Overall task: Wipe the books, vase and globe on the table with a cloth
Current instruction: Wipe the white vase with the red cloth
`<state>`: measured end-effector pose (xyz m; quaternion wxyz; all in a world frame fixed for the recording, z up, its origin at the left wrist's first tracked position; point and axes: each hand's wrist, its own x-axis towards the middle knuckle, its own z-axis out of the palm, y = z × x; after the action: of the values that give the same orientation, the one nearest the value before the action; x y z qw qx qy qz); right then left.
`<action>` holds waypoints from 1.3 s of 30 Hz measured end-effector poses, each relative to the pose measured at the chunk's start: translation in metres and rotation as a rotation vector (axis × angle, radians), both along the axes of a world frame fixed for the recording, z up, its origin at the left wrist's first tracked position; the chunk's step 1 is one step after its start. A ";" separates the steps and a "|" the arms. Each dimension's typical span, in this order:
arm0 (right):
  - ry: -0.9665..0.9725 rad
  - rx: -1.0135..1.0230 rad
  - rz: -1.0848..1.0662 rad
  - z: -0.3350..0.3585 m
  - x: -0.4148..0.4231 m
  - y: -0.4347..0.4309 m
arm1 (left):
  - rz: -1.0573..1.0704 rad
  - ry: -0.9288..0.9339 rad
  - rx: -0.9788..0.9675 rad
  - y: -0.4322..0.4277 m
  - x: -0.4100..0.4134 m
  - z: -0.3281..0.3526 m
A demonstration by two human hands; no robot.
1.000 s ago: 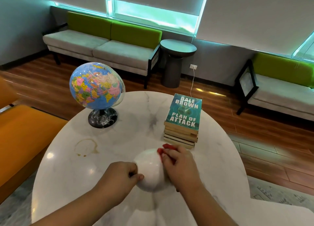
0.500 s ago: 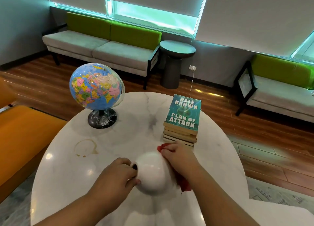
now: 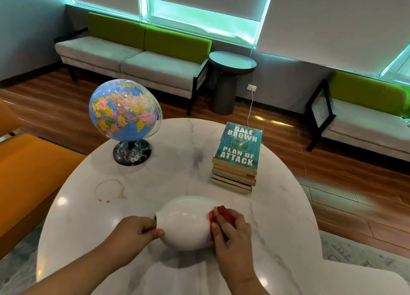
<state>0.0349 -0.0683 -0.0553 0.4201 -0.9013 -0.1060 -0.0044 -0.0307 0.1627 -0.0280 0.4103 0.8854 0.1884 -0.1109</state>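
Nearest on the white marble table (image 3: pixel 177 175), the left hand (image 3: pixel 137 230) grips the white vase (image 3: pixel 186 221) at its narrow mouth, fingers and thumb curled round the neck. The vase is tipped on its side, with the mouth to the left and the rounded body to the right. It casts a shadow under itself, and I cannot tell whether it touches the tabletop. The right hand (image 3: pixel 231 230) holds a bunched red cloth (image 3: pixel 223 214) in curled fingers and presses it against the right end of the vase.

Farther back on the left, a brown ring stain (image 3: pixel 109 189) marks the marble. To the right, beyond the hands, a stack of books (image 3: pixel 236 161) lies flat with a teal cover on top. At the far left of the table the globe (image 3: pixel 123 110) stands tilted on its dark speckled base, well apart from the books.

Left of the table is an orange seat (image 3: pixel 33 172). Along the far wall are a green-backed sofa (image 3: pixel 133 57), a dark round side table (image 3: pixel 231 61) and a second sofa (image 3: pixel 366 115) to the right
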 end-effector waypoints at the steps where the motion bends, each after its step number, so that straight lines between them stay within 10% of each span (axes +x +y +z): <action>1: 0.032 0.015 -0.022 -0.002 0.005 -0.002 | 0.023 -0.005 -0.038 -0.001 0.001 -0.001; 5: 0.217 0.005 -0.155 0.000 0.031 -0.008 | 0.163 -0.026 -0.264 -0.010 0.002 0.003; 16: -0.453 -0.240 0.403 -0.021 -0.013 0.024 | 0.624 0.016 -0.643 -0.016 0.008 -0.007; 25: 0.910 0.490 -0.249 0.004 0.041 -0.004 | 0.749 0.118 -0.623 -0.006 0.014 -0.005; 28: 1.000 0.565 -0.291 0.012 0.046 -0.004 | 0.740 0.149 -0.606 -0.004 0.014 -0.004; 31: 0.688 0.452 -0.171 0.019 0.049 0.004 | 0.667 0.136 -0.548 -0.004 0.013 -0.003; 35: -0.003 -0.248 0.182 0.018 0.036 0.013 | 0.528 0.082 -0.502 -0.006 0.008 -0.001; 39: -0.142 -0.239 0.356 0.009 0.029 0.004 | 0.432 0.056 -0.457 -0.006 0.006 0.002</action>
<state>0.0636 -0.0641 -0.0460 0.2960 -0.9091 -0.2925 0.0191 -0.0243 0.1566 -0.0255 0.6073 0.7065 0.3533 -0.0850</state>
